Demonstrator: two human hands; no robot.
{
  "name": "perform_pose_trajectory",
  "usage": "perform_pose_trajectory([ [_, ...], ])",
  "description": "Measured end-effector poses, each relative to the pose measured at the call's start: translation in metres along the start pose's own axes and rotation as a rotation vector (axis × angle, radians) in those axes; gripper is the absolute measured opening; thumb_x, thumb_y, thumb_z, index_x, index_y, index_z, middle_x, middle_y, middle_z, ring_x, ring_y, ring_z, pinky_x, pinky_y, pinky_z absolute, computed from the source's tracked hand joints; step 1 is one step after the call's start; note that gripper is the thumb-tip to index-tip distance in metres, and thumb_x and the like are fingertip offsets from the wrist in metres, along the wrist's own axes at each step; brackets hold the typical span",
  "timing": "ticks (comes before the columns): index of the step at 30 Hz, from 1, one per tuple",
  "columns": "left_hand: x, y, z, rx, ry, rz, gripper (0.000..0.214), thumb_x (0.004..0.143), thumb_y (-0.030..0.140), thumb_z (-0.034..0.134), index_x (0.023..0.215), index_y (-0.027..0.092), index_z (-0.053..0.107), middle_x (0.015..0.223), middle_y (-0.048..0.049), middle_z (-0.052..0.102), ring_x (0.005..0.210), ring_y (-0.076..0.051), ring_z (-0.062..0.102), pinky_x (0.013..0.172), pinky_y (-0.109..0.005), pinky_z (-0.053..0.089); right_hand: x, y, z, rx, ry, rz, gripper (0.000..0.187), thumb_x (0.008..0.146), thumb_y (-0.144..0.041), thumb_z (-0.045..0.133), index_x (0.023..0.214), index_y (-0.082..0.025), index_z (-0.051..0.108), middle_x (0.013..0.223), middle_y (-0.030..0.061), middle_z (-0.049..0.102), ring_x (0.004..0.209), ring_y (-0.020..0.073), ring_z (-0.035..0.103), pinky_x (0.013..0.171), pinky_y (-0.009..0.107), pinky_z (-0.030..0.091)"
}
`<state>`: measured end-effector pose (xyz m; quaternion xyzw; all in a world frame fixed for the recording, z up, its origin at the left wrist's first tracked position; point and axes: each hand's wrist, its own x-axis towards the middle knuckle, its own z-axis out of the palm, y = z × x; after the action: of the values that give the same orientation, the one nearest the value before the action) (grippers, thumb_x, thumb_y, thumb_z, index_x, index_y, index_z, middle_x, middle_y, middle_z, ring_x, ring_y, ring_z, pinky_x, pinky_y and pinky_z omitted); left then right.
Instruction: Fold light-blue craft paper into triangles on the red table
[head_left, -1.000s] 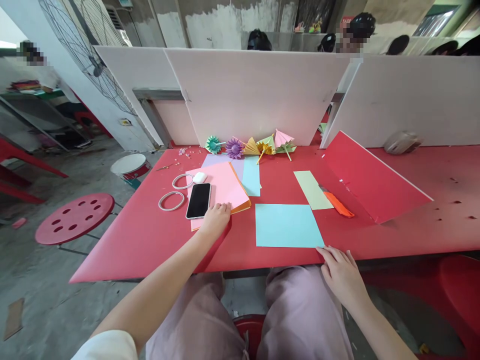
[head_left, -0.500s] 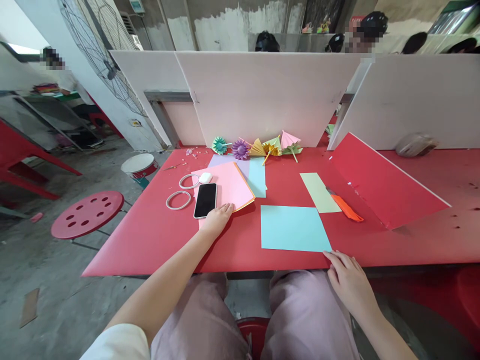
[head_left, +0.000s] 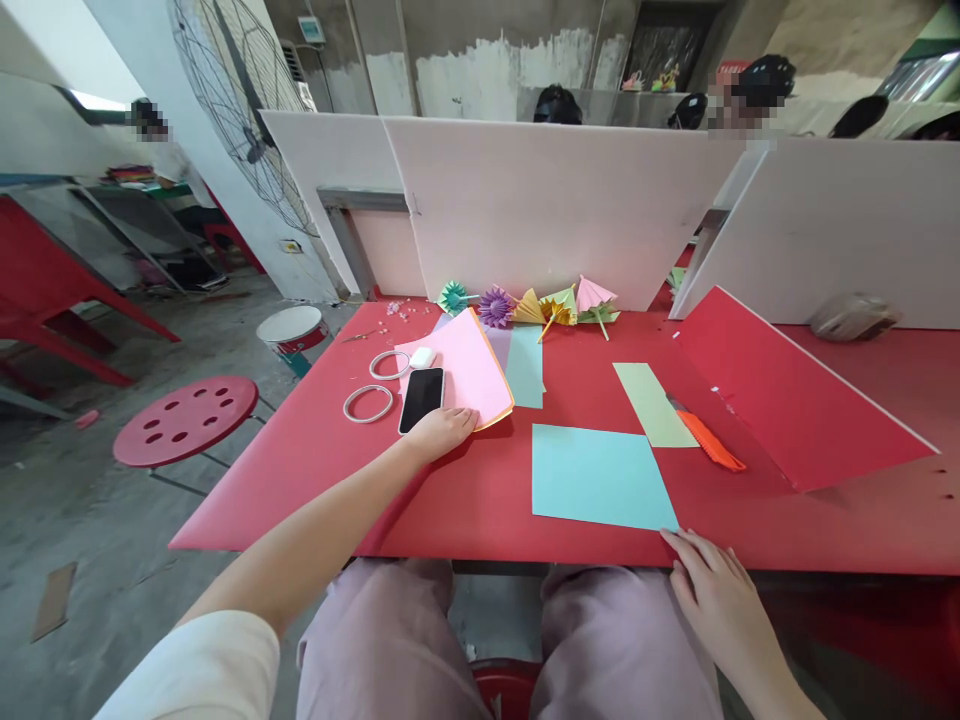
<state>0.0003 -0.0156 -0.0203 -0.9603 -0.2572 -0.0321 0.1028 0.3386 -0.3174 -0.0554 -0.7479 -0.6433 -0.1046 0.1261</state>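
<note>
Paper sheet (head_left: 604, 476), blue: right hand (head_left: 716, 590) at near-right corner, loosely open; left hand (head_left: 444, 433) on pink stack (head_left: 476, 368) leftward, grip unclear.

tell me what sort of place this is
Probably a small craft workroom: the red table bears coloured paper, including a light blue sheet, plus small folded paper parasols. The patchily painted wall and bare grey floor suggest a plain workshop.
</note>
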Motion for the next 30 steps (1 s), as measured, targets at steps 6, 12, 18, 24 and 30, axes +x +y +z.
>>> perform_pose_trajectory([
  [6, -0.013, 0.023, -0.005, -0.012, 0.045, -0.165, 0.036, 0.086, 0.004, 0.032, 0.116, 0.012, 0.050, 0.110, -0.0131, 0.061, 0.106, -0.019, 0.056, 0.091, -0.034, 0.044, 0.052, -0.046, -0.030, 0.364, 0.000, 0.042, 0.030, 0.084, -0.033, 0.040, 0.103, -0.024, 0.061, 0.112, 0.0085, 0.059, 0.103, 0.0241, 0.054, 0.089, 0.042, 0.044],
  [12, -0.015, 0.035, -0.005, -0.051, 0.101, -0.322, 0.038, 0.086, 0.005, 0.032, 0.119, 0.013, 0.049, 0.116, -0.0127, 0.059, 0.110, -0.019, 0.054, 0.095, -0.034, 0.040, 0.184, -0.144, -0.011, 1.326, -0.646, 0.490, 0.046, 0.079, -0.050, 0.050, 0.113, -0.018, 0.051, 0.103, 0.0121, 0.063, 0.083, 0.0196, 0.064, 0.070, 0.034, 0.054],
  [18, -0.023, 0.042, -0.017, -0.076, 0.202, -0.500, 0.040, 0.090, 0.035, 0.039, 0.125, 0.017, 0.045, 0.129, -0.0133, 0.048, 0.120, -0.026, 0.043, 0.098, -0.043, 0.035, 0.249, -0.187, 0.035, 1.528, -0.685, 0.707, 0.030, 0.078, -0.041, 0.057, 0.095, -0.016, 0.054, 0.066, 0.0008, 0.062, 0.059, 0.0136, 0.063, 0.055, 0.029, 0.056],
  [24, -0.018, -0.003, -0.022, -0.102, 0.079, -1.001, 0.072, 0.079, 0.055, 0.047, 0.134, 0.012, 0.033, 0.129, -0.0241, 0.042, 0.110, -0.035, 0.048, 0.087, -0.042, 0.039, 0.249, -0.188, 0.057, 1.396, -0.571, 0.705, 0.018, 0.071, -0.024, 0.064, 0.085, -0.015, 0.056, 0.061, -0.0011, 0.059, 0.044, 0.0110, 0.057, 0.037, 0.024, 0.052],
  [30, 0.009, -0.023, -0.024, -0.086, -0.175, -1.064, 0.084, 0.074, 0.057, 0.048, 0.139, 0.011, 0.020, 0.105, -0.0238, 0.056, 0.099, -0.038, 0.053, 0.076, -0.044, 0.041, 0.250, -0.187, 0.058, 1.469, -0.582, 0.708, 0.015, 0.071, -0.019, 0.063, 0.084, -0.014, 0.057, 0.070, 0.0025, 0.064, 0.051, 0.0121, 0.061, 0.042, 0.024, 0.055],
])
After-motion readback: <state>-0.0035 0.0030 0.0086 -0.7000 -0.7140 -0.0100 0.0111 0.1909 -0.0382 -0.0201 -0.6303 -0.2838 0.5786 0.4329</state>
